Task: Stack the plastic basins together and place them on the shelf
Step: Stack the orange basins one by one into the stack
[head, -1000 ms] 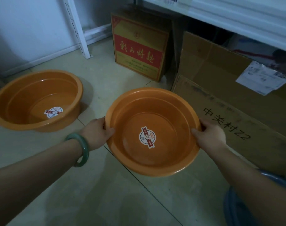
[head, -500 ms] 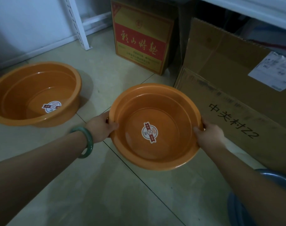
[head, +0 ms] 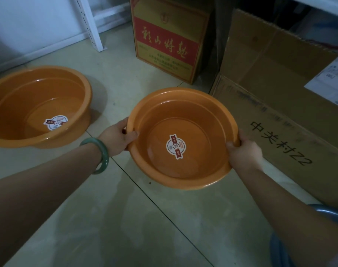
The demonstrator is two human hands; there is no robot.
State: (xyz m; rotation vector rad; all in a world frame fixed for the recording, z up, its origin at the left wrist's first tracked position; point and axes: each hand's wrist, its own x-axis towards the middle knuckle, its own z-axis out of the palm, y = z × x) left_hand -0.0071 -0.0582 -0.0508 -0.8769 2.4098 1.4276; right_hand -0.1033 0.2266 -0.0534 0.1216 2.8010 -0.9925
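Fingers of left hand hooked over near-left rim of held basin, thumb inside, remaining digits under the lip; right hand clamped likewise on opposite rim, thumb on top. Symmetric two-point grip across the diameter, judged to keep held basin level and to stop the thin plastic wall from flexing or twisting. Held basin carried mouth-up, clear of tiled floor, label sticker visible at bottom centre. Second basin resting mouth-up on tiled floor, well apart to the left, interior unobstructed, so ready to receive. Same orientation on both, as nesting requires. Next step, by judgement: translate held basin leftward, centre over second basin, lower until rims seat. Risk: off-centre lowering, rim catching on rim. Shelf upright standing behind second basin; shelf boards themselves mostly out of view. Red and yellow carton and brown cardboard boxes stacked just beside held basin on the right, limiting clearance on that side. Green bangle on left wrist
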